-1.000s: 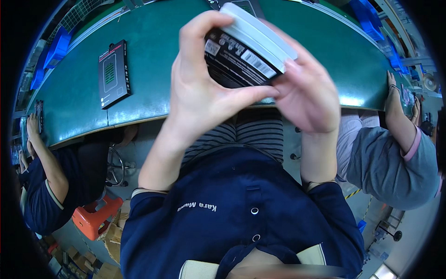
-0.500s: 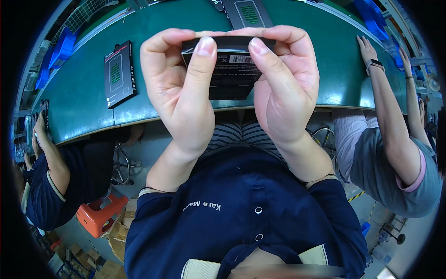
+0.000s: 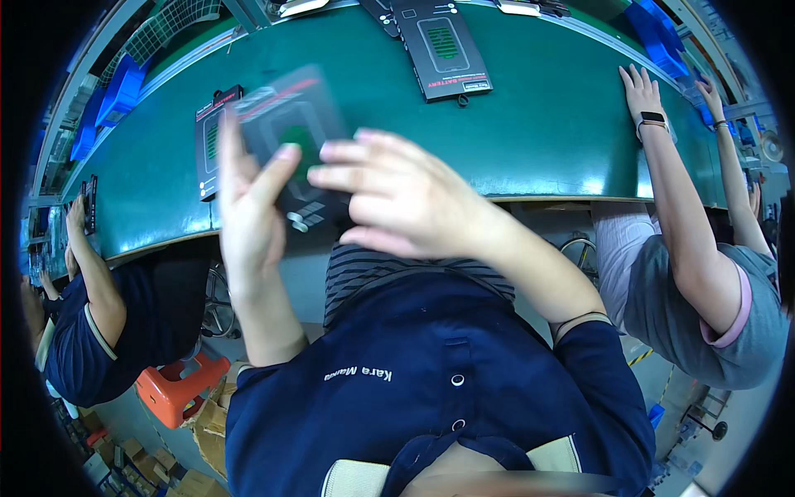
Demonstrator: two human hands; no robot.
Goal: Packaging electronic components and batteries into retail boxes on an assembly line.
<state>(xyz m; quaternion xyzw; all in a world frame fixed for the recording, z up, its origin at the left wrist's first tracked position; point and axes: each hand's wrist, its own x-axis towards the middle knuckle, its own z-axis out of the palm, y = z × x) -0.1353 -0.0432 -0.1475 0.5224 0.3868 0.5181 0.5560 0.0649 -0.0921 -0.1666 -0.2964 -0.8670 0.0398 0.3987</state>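
My left hand (image 3: 255, 207) holds a flat dark battery box (image 3: 319, 108) by its left side, the thumb lying on the front face. The box is smeared by motion; a green patch and a red stripe show on it. Over its right edge hovers my right hand (image 3: 406, 195), fingers stretched out and slightly apart; whether the fingertips touch the box I cannot tell. Partly behind the held box, a similar dark box (image 3: 209, 153) lies on the green table (image 3: 546, 124). Another such box (image 3: 443, 50) rests at the far middle, with a small black loop at its near end.
Blue bins (image 3: 120, 91) line the far left edge, and more blue bins (image 3: 658, 33) the far right. A co-worker's hand (image 3: 642, 95) with a wrist band rests on the table at right. Another co-worker (image 3: 95, 282) sits at left beside an orange stool (image 3: 178, 389).
The box has gone from both hands, edge-on in the middle, to my left hand farther left, its front now facing up. My right hand has loosened its grip and turned inward.
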